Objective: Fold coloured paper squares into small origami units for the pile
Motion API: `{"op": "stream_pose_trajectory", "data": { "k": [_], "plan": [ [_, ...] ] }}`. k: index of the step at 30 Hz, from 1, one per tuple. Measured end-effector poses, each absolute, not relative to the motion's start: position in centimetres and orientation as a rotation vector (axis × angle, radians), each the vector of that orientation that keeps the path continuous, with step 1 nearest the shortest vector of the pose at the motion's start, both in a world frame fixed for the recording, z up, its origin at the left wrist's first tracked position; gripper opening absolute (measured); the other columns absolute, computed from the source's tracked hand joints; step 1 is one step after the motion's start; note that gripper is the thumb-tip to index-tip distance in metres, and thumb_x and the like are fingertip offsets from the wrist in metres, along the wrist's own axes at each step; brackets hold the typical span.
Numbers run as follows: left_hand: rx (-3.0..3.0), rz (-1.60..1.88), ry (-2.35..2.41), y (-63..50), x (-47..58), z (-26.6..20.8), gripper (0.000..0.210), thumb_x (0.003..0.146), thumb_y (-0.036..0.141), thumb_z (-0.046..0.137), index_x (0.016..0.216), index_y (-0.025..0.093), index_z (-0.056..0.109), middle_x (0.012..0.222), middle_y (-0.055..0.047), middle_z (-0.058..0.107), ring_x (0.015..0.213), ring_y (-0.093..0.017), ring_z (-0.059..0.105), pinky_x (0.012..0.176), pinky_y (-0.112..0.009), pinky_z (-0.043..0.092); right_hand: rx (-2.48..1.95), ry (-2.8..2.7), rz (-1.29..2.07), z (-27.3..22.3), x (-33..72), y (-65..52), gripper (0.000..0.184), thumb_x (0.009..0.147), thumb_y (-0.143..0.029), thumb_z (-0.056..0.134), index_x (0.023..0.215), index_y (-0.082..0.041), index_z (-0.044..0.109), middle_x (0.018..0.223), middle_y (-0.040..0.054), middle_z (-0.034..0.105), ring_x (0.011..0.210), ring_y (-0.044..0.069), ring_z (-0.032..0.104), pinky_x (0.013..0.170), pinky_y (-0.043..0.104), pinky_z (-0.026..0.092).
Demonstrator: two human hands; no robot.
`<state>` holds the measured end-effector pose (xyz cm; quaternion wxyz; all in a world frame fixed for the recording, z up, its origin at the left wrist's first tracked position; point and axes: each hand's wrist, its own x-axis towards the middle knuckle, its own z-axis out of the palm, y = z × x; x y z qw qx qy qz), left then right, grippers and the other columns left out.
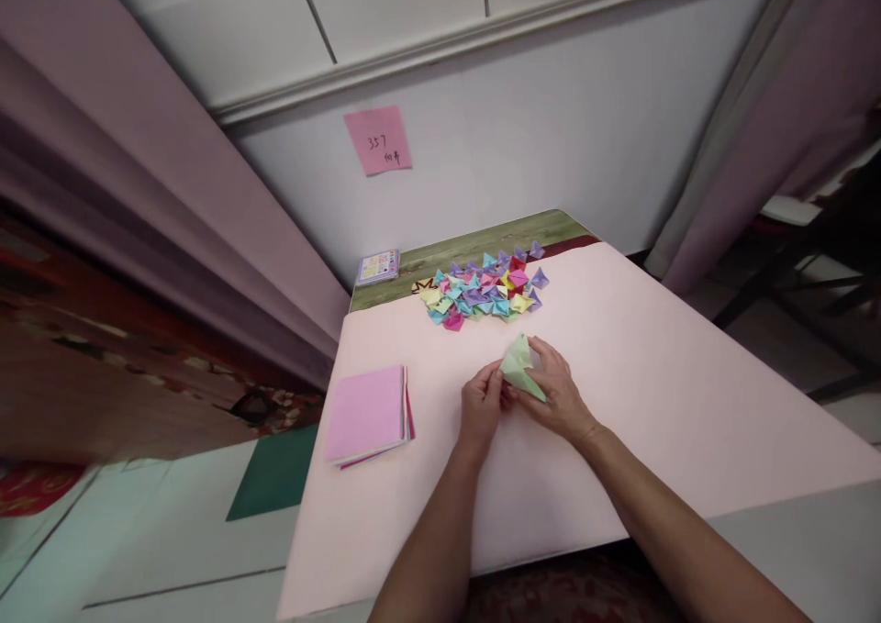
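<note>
In the head view, both bare forearms reach in from the bottom edge and converge over the pale pink table covering (640, 375). The left hand (480, 406) stands nearly upright on its wrist, fingers curled, with the thumb pointing up; thumb and fingers pinch the lower left corner of a pale green, partly folded sheet of thin paper (518, 363). The right hand (552, 391) slants inward from the right, wrist nearly straight, its thumb lying across the front of the paper and its fingers extended along the right edge. Both grips are narrow, closed on that one sheet, which is held between the hands with a point upward. The fingertips under the paper are partly hidden.

Just beyond the hands lies a loose cluster of small folded paper shapes in purple, blue, yellow, pink and red (474, 297). To the left, well apart from the left hand, sits a stack of square paper sheets with a pink-lilac top (366, 412).
</note>
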<state>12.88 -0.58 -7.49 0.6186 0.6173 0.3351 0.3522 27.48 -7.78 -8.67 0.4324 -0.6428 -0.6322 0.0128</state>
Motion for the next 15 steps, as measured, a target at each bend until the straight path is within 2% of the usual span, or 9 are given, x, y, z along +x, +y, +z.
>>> {"op": "stream_pose_trajectory", "data": {
  "k": [3, 7, 11, 15],
  "plan": [
    [1.610, 0.824, 0.772, -0.61, 12.75, -7.78, 0.037, 0.094, 0.038, 0.050, 0.119, 0.017, 0.067, 0.083, -0.005, 0.067, 0.058, -0.012, 0.057, 0.058, -0.026, 0.051, -1.580, -1.479, 0.079, -8.98, 27.75, -7.76, 0.020, 0.086, -0.039, 0.064, 0.092, -0.025, 0.078, 0.149, 0.0084, 0.043, 0.139, 0.036, 0.036, 0.111, 0.056, 0.032],
    [1.905, 0.849, 0.723, -0.50, 12.54, -8.24, 0.034, 0.090, 0.026, 0.055, 0.122, 0.021, 0.065, 0.103, -0.009, 0.067, 0.074, -0.016, 0.062, 0.070, -0.030, 0.053, -1.526, -1.350, 0.155, -8.95, 28.01, -7.90, 0.017, 0.086, -0.037, 0.066, 0.086, -0.025, 0.078, 0.147, 0.0080, 0.047, 0.136, 0.033, 0.041, 0.110, 0.052, 0.036],
    [2.009, 0.865, 0.715, -0.35, 12.38, -8.42, 0.038, 0.087, 0.020, 0.057, 0.123, 0.021, 0.064, 0.100, -0.010, 0.068, 0.083, -0.019, 0.064, 0.078, -0.032, 0.053, -1.484, -1.286, 0.221, -8.82, 28.02, -8.00, 0.017, 0.084, -0.037, 0.069, 0.078, -0.024, 0.078, 0.143, 0.0090, 0.051, 0.135, 0.033, 0.042, 0.110, 0.051, 0.037],
    [1.889, 0.827, 0.734, -0.36, 12.40, -8.22, 0.022, 0.086, 0.027, 0.061, 0.103, 0.021, 0.073, 0.082, -0.005, 0.069, 0.069, -0.016, 0.062, 0.069, -0.029, 0.052, -1.436, -1.167, 0.329, -8.84, 27.92, -8.10, 0.017, 0.080, -0.039, 0.073, 0.079, -0.023, 0.076, 0.137, 0.0101, 0.055, 0.127, 0.031, 0.051, 0.108, 0.049, 0.040]
  ]
}}
